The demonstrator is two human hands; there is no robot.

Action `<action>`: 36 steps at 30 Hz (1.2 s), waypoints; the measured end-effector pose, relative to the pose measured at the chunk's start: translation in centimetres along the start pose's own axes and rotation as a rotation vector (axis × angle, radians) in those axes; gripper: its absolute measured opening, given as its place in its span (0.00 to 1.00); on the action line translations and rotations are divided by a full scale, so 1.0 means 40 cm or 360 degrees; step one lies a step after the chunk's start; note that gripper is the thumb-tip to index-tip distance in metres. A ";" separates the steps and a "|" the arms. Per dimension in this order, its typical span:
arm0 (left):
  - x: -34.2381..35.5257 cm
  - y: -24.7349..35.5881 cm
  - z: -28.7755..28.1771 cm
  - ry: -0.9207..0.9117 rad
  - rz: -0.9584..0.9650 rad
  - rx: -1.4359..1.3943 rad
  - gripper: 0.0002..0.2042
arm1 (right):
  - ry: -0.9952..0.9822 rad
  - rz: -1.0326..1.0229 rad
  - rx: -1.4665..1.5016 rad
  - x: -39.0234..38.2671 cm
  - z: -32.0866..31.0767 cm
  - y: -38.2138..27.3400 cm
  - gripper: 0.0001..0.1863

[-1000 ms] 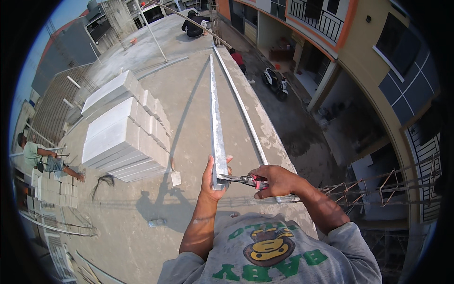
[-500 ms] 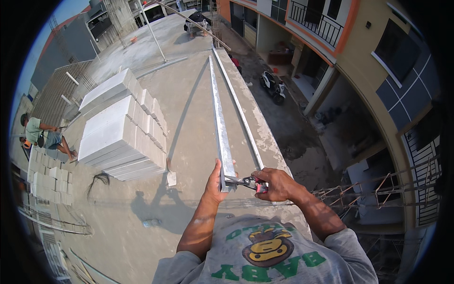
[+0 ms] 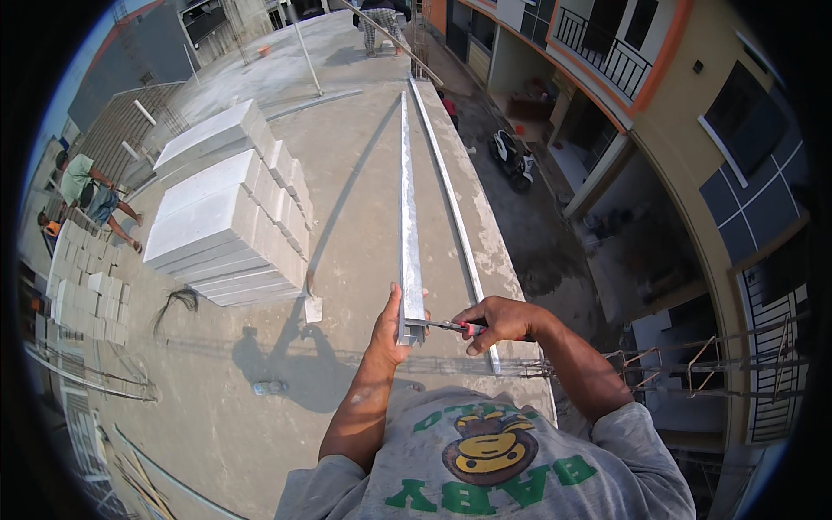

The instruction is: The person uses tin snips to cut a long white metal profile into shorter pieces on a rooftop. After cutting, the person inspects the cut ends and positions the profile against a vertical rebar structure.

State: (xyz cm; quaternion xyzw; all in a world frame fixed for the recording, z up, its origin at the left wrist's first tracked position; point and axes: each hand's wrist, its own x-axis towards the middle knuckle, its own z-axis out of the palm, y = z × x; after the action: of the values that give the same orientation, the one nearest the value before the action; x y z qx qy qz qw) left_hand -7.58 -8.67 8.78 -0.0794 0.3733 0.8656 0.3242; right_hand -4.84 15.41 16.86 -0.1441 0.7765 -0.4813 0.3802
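Observation:
A long galvanised metal channel [image 3: 409, 251] stretches away from me along the concrete roof, its near end held in my left hand [image 3: 386, 336]. My right hand [image 3: 507, 324] is closed on red-handled tin snips [image 3: 460, 327], whose metal jaws are at the channel's near end, beside my left fingers. A second long pale metal strip [image 3: 451, 208] lies to the right of the channel, near the roof edge. A small trowel-like tool [image 3: 313, 308] lies on the concrete left of my left hand.
Stacked white blocks [image 3: 227, 225] stand left, smaller block piles [image 3: 87, 290] beyond. A worker [image 3: 95, 191] is at far left, another person [image 3: 381, 26] at the back. The roof edge drops to an alley with a parked scooter [image 3: 511, 160]. Rebar cages [image 3: 676, 364] jut out at right.
The snips appear flatter and more side-on. Over the last second, the worker at left has shifted forward. The person at the back has gone from crouching to standing, bent over.

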 end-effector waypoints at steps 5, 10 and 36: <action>0.020 0.036 0.064 -0.0012 0.0023 0.0001 0.38 | 0.0210 -0.0139 -0.0155 -0.060 -0.001 -0.027 0.37; 0.041 0.091 0.135 -0.0018 0.0061 0.0086 0.38 | 0.0742 -0.0112 -0.0313 -0.203 0.026 -0.025 0.37; 0.011 0.245 0.115 -0.0386 -0.0036 -0.0384 0.37 | 0.0537 -0.0122 0.2040 -0.033 0.268 0.109 0.18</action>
State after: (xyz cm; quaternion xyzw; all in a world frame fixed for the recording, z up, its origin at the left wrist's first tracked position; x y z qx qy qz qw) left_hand -13.55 -10.25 17.70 -0.0169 0.2240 0.9036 0.3646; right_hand 4.47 11.50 11.04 0.1604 0.3796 -0.8772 0.2464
